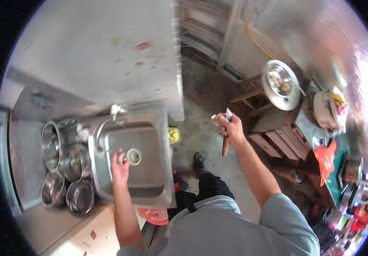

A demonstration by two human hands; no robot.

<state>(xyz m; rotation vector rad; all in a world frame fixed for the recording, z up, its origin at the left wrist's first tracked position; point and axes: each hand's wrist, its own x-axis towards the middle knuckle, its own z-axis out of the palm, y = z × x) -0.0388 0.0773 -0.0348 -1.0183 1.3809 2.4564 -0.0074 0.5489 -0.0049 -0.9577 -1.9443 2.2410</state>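
Note:
My right hand [235, 129] is out over the floor, its fingers closed round a knife [225, 146] with a brown handle; the pale blade pokes out past my fingers. A small, pale, knobbly piece [215, 120] shows at the same fingertips, its kind unclear. Over the steel sink [167, 145], my left hand [120, 170] has its fingers curled at a small whitish piece [121, 159] that is too blurred to name. That hand is left of the round drain [134, 156] and below the faucet [102, 135].
Several steel bowls [80, 196] stand left of the sink. A red plastic basin [154, 216] sits below its near edge. On the right, a white-rimmed basin [292, 102] holds pale pieces, near a pot [323, 112] and an orange bag [325, 158]. A yellow item [173, 135] lies beside the sink.

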